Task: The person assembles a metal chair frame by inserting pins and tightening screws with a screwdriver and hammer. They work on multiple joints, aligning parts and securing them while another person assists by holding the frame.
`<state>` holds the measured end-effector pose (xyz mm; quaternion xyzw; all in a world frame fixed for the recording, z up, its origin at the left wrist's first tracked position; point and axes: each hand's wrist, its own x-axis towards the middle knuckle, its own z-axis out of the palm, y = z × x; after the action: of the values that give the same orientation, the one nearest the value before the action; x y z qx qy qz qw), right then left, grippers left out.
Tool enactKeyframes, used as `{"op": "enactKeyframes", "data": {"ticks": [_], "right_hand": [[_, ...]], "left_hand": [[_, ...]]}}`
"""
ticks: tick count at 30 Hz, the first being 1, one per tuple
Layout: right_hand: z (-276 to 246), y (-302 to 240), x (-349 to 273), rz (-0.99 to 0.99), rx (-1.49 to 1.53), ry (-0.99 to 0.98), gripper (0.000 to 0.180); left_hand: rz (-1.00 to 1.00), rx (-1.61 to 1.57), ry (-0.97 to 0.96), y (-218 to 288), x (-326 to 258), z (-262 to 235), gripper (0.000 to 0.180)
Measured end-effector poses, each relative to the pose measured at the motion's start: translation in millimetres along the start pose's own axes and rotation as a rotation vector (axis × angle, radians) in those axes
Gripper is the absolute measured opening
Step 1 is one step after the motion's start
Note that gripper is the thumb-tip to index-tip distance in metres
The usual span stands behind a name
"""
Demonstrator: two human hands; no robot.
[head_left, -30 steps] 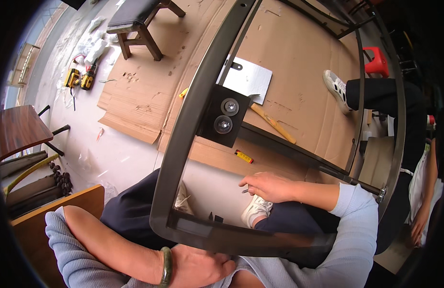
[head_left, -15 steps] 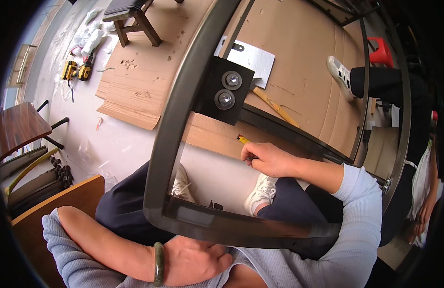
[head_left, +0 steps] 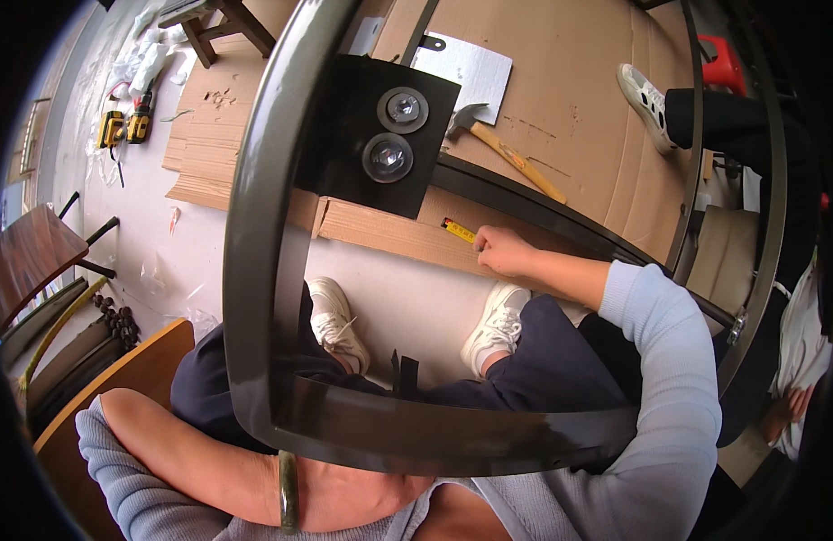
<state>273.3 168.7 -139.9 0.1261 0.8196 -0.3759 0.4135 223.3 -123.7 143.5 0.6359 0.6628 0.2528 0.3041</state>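
A dark metal frame (head_left: 254, 225) tilts across my lap and knees. Within it is a black plate (head_left: 358, 108) bearing a pair of round, clear-centred discs, the upper disc (head_left: 403, 109) and the lower disc (head_left: 388, 158). My right hand (head_left: 504, 250) reaches through the frame, its fingers closed round a tape measure (head_left: 459, 231); a short length of yellow blade sticks out to the left, and the case is hidden in the hand. My left hand (head_left: 358, 496), below a green bangle (head_left: 288, 491), rests against my belly behind the frame's near bar, its fingers mostly hidden.
A claw hammer (head_left: 516, 160) and a silver metal plate (head_left: 475, 77) lie on cardboard (head_left: 606, 117). Yellow-black power tools (head_left: 126, 126) sit on the floor at left, near a wooden stool (head_left: 218, 32). A co-worker's leg and shoe (head_left: 646, 106) are at right, by a red plastic stool (head_left: 723, 65).
The frame now sits further left in view, and the hammer head shows. My right hand has shifted up and right, with more yellow blade visible. The near bar covers more of my left hand.
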Motion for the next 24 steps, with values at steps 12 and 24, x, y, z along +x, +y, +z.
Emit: {"op": "enactKeyframes", "data": {"ticks": [12,24], "right_hand": [[45,5,76,0.002,-0.574,0.164,0.025],[64,-167,162,0.050,0.821,-0.002,0.012]], "left_hand": [[-0.037,-0.104,0.062,-2,7,-3,0.021],[0.077,-0.063,0.066,-17,-7,-8,0.021]]}}
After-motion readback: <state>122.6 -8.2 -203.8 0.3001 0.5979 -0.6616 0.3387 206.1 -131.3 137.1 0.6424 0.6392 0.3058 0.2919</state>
